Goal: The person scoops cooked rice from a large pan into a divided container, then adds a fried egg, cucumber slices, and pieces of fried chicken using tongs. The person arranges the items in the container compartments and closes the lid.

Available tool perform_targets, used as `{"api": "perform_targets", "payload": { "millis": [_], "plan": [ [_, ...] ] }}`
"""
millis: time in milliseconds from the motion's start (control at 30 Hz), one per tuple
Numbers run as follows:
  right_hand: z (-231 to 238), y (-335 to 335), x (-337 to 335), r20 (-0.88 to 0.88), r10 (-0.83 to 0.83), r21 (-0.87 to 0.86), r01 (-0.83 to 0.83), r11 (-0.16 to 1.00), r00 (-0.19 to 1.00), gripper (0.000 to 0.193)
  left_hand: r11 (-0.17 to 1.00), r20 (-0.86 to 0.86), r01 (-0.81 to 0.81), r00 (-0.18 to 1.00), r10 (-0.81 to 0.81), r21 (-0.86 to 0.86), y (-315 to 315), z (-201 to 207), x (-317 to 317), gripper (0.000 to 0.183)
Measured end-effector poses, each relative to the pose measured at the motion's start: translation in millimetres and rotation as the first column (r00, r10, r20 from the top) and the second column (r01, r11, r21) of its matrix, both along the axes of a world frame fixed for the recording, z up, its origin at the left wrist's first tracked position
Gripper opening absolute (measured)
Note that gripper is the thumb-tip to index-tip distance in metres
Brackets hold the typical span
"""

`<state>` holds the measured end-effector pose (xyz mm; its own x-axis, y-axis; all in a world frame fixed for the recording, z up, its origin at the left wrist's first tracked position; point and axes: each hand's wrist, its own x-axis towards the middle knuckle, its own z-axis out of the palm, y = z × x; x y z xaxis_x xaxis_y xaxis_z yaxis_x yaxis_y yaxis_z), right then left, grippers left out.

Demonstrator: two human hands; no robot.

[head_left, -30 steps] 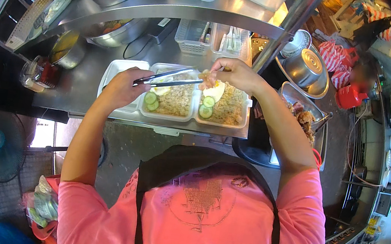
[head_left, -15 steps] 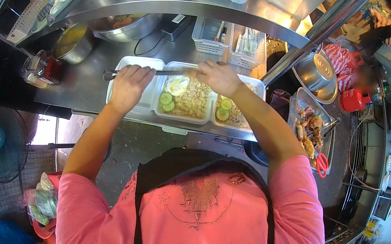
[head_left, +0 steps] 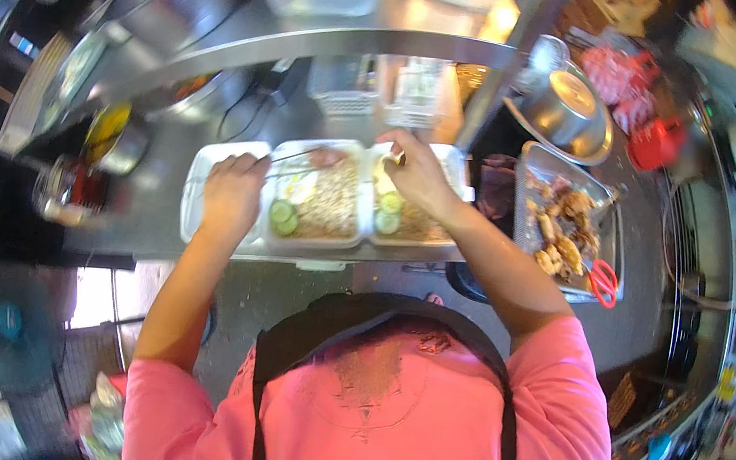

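My left hand (head_left: 235,188) is closed around a pair of metal tongs (head_left: 291,159), over the left white foam box (head_left: 194,196). Their tips reach a brownish piece of meat (head_left: 327,157) at the top of the middle box, which also holds rice (head_left: 331,201), a fried egg (head_left: 300,188) and cucumber slices (head_left: 283,216). Above the right box (head_left: 461,172) hovers my right hand (head_left: 420,177), its fingers bent and apart with nothing visible in them. That box has rice and cucumber slices (head_left: 387,214) too. Blur softens the tongs' outline.
To the right, a metal tray (head_left: 527,172) holds fried meat pieces (head_left: 566,225) and red-handled scissors (head_left: 603,284). Behind it sits a metal pot (head_left: 565,102). A steel shelf (head_left: 319,40) crosses above the counter, with plastic baskets (head_left: 346,86) beneath. A pot (head_left: 124,144) stands left.
My right hand has come off the meat and tongs and moved over the right box. The meat now lies at the middle box's top. The whole view has shifted and blurred.
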<state>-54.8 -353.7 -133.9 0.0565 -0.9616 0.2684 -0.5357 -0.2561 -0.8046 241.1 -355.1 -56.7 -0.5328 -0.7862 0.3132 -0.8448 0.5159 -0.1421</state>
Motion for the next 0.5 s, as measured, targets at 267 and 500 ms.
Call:
{"api": "perform_targets", "payload": {
  "millis": [267, 500],
  "plan": [
    [49, 173, -114, 0.914, -0.367, 0.398, -0.198, 0.896, 0.176, 0.031, 0.98, -0.243, 0.164, 0.961, -0.133, 0.116, 22, 59, -101, 0.039],
    [37, 289, -188, 0.9, -0.436, 0.42, 0.277, 0.864, -0.007, 0.031, 0.759, -0.225, 0.634, 0.769, -0.598, 0.15, 40, 54, -294, 0.042]
  ]
}}
